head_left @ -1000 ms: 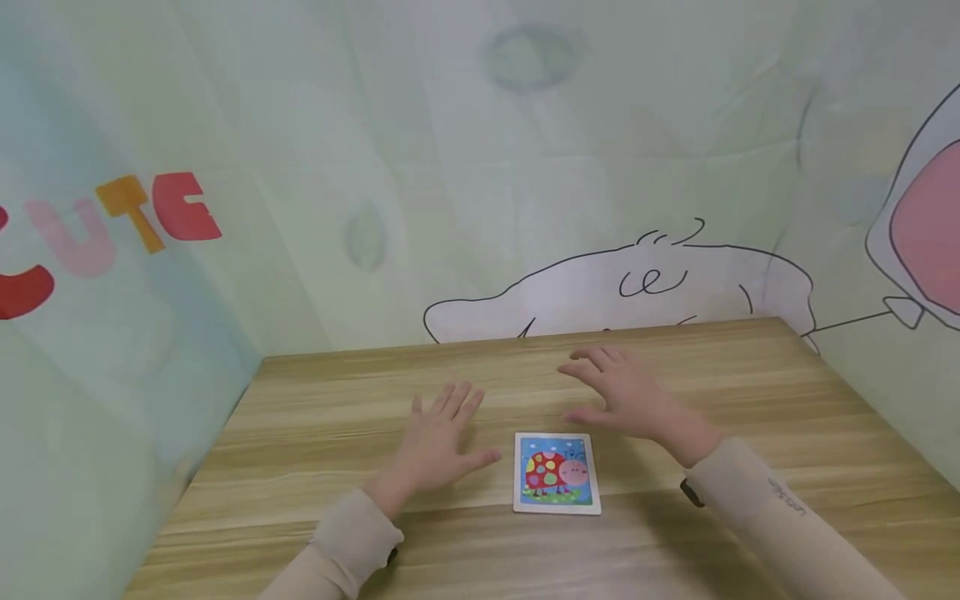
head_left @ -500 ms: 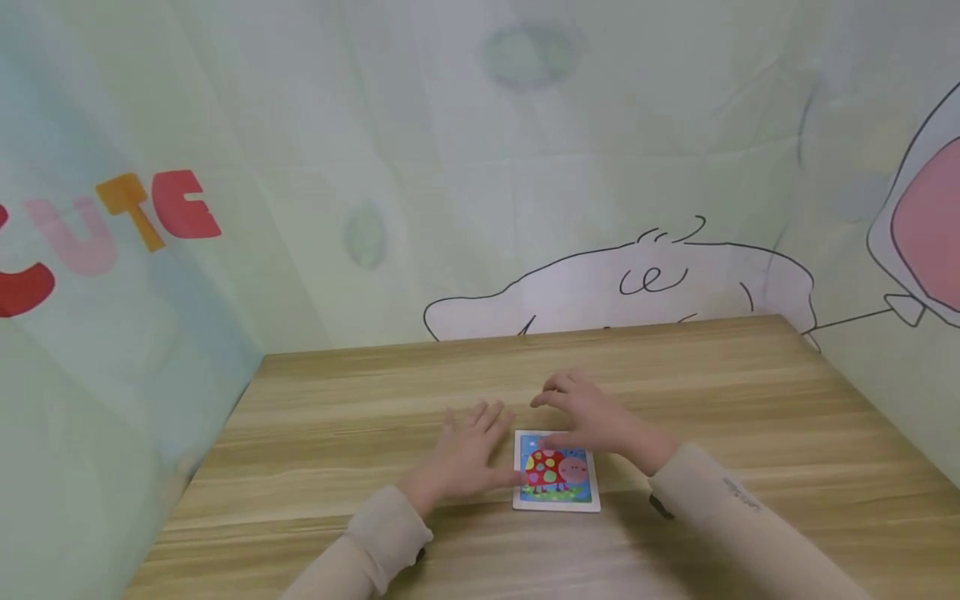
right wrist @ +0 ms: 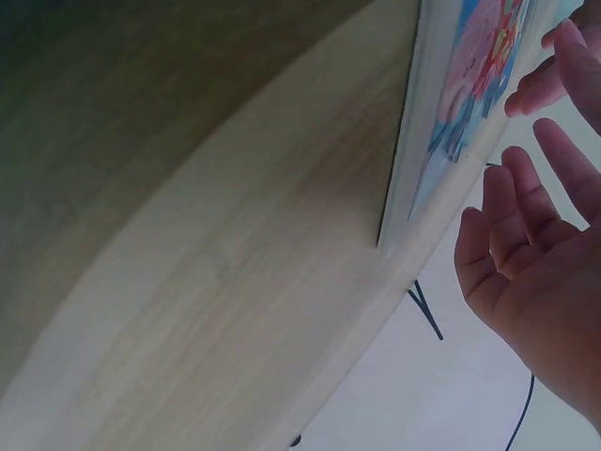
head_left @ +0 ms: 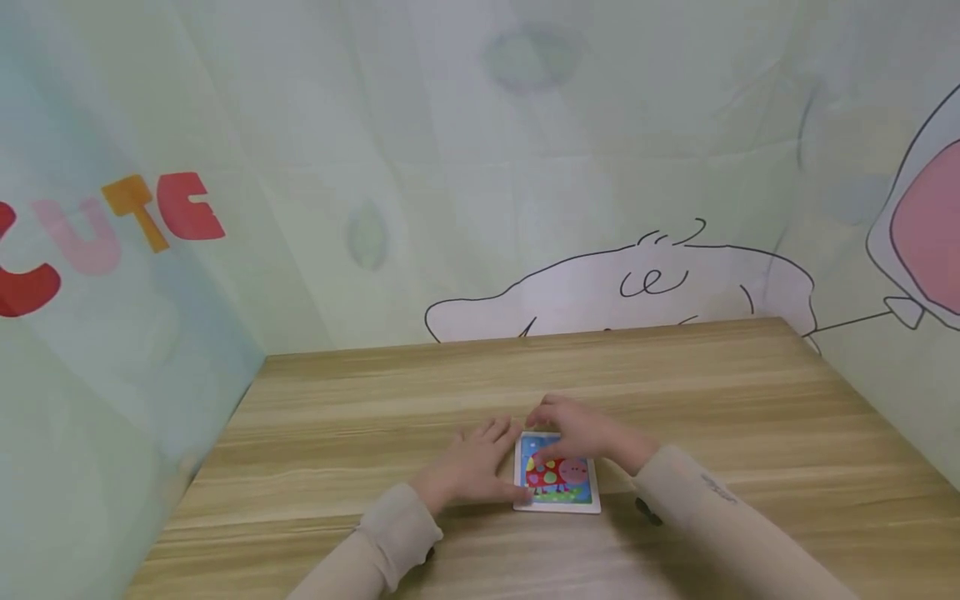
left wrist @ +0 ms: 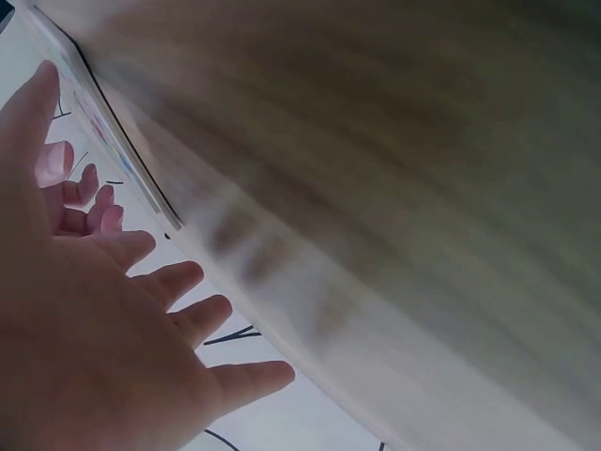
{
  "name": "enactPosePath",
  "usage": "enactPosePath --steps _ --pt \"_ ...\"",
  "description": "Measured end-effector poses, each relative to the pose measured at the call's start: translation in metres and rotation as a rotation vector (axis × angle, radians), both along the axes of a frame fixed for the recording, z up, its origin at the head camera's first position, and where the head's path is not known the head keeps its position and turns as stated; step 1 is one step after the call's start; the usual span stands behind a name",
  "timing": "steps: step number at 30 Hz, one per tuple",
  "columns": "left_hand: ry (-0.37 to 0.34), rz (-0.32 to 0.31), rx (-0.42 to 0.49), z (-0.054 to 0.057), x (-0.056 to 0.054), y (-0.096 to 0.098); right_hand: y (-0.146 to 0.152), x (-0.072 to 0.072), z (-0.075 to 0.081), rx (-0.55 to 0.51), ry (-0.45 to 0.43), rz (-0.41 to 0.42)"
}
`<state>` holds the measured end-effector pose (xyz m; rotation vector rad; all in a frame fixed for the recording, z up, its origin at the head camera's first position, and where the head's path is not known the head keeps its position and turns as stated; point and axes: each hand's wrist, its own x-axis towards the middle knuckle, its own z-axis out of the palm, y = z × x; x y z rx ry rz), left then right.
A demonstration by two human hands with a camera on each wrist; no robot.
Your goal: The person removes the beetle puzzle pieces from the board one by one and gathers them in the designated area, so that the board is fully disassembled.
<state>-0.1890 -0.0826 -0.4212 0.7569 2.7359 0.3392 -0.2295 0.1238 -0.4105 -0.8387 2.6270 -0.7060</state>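
A flat, white-bordered picture board [head_left: 573, 492] with a red spotted ladybug lies on the wooden table in the head view. My left hand [head_left: 468, 468] is at its left side, fingers extended and thumb over the lower left border. From the far side my right hand [head_left: 588, 432] reaches over the board, fingers loosely bent near its top edge and thumb above the picture. The left wrist view shows the left palm [left wrist: 103, 329] beside the board's edge [left wrist: 122, 141]. In the right wrist view the right fingers [right wrist: 502, 211] are apart from the board [right wrist: 460, 85]. Neither hand grips it.
The wooden table [head_left: 337, 433] meets a printed cloth backdrop [head_left: 450, 208] at its back and left edges. Coloured letters [head_left: 187, 206] are printed on the left cloth, and a line-drawn animal [head_left: 592, 292] is on the back one.
Both hands have moved inward to the board, the left one to the right, the right one left and nearer. The board has stayed in place.
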Motion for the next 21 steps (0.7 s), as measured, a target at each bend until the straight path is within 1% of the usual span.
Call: enactPosePath --steps 4,7,14,21 --pt "-0.021 0.006 -0.001 0.000 0.001 0.001 -0.004 -0.004 -0.004 0.008 -0.040 -0.008" --pt "-0.018 0.005 -0.011 0.000 0.001 0.002 -0.006 -0.005 -0.006 0.023 -0.057 -0.016" --pt "-0.029 -0.002 -0.021 0.002 0.001 0.003 -0.010 -0.005 -0.008 0.058 -0.068 -0.054" --pt "-0.047 0.022 -0.028 0.004 0.002 0.004 -0.012 -0.004 -0.007 0.053 -0.081 -0.063"
